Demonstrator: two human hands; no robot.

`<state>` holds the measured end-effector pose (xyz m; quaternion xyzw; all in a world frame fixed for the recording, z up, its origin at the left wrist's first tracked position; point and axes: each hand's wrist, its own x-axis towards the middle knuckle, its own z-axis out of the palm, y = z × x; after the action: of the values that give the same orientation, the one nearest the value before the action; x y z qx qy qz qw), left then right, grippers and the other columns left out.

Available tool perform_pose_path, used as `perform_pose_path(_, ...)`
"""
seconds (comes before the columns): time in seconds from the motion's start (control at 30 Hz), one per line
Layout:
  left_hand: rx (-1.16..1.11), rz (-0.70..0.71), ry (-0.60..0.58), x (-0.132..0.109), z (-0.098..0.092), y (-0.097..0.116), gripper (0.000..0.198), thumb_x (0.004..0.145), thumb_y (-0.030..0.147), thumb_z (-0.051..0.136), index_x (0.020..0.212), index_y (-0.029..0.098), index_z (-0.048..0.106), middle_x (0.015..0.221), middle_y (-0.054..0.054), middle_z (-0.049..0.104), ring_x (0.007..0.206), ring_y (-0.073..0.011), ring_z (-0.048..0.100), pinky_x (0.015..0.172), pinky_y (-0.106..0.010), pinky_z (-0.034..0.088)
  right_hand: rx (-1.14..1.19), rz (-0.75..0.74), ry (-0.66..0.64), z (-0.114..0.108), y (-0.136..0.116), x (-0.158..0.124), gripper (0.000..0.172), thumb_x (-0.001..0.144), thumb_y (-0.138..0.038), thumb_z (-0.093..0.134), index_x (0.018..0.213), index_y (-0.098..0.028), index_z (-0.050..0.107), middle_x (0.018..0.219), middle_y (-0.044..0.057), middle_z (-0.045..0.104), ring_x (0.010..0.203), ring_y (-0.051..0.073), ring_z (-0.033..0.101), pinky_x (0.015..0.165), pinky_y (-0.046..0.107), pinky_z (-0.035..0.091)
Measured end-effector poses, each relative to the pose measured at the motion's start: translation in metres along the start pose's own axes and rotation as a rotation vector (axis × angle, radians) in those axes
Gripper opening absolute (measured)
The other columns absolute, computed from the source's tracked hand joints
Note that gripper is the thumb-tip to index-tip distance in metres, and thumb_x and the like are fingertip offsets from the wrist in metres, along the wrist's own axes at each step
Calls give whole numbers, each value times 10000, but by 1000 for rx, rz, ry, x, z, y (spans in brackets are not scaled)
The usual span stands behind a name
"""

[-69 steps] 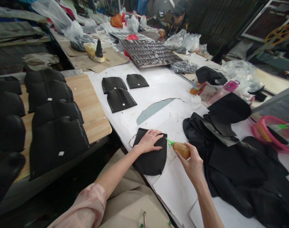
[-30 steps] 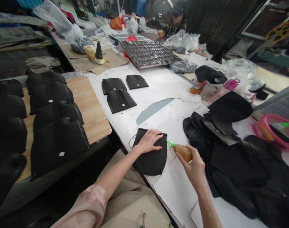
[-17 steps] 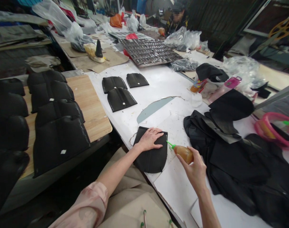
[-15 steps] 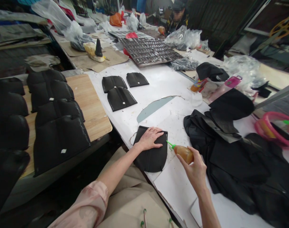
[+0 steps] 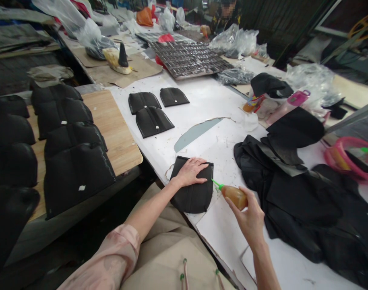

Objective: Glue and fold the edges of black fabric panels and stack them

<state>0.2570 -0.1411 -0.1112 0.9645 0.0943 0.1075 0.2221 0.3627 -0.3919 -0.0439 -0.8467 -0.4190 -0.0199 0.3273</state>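
A flat black fabric piece with a rounded lower edge lies at the near edge of the white table. My left hand rests flat on its upper part, fingers spread. In my right hand is a squeeze bottle of amber liquid, tilted so that its thin green nozzle points at the piece's right edge. The nozzle tip is at that edge; whether it touches, I cannot tell. A whitish line shows along the edge near the upper right corner.
Similar black pieces cover much of a wooden board at left; several more lie ahead. Loose black fabric, a pink basin and a pink bottle are at right. Farther back are a dark gridded panel and a person.
The whole view has shifted slightly, with the table's things a little higher in the picture. Both hands keep nearly the same place, the bottle nozzle still at the piece's right edge.
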Motion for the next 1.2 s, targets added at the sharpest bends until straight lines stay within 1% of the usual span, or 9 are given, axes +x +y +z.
perform_pose_path(0.47,-8,14,15,1,-1,0,609,820,502,676,1329,190,555,1429,-96,510,1345,-247,418,1170,-412,230,43,25,-4,-5,-3,-21,492,852,-517,679,1223,-226,540,1108,74,642,969,252,640,831,363,518)
perform_pose_path(0.7,-9,8,12,0,0,-1,621,819,504,674,1345,202,543,1444,-91,495,1355,-253,408,1176,-418,226,76,80,-3,-8,-7,-34,512,835,-509,704,1229,-223,544,1092,73,643,928,246,641,805,366,525)
perform_pose_path(0.83,-6,2,9,0,0,-1,624,824,510,666,1350,197,541,1446,-92,493,1358,-253,403,1178,-414,226,81,100,12,-9,-9,-37,516,832,-510,707,1230,-220,549,1105,77,643,939,251,642,807,368,523)
perform_pose_path(1.0,1,4,5,0,0,0,612,826,512,664,1341,202,548,1438,-87,502,1349,-248,412,1179,-416,224,68,130,-1,-8,-8,-40,531,828,-529,703,1235,-226,548,1110,77,642,936,258,641,797,377,523)
perform_pose_path(1.2,-3,3,6,0,0,0,616,827,510,664,1347,203,542,1445,-88,495,1358,-248,405,1182,-412,226,80,134,0,-10,-5,-48,526,823,-517,713,1233,-231,549,1104,73,641,937,257,637,806,379,523)
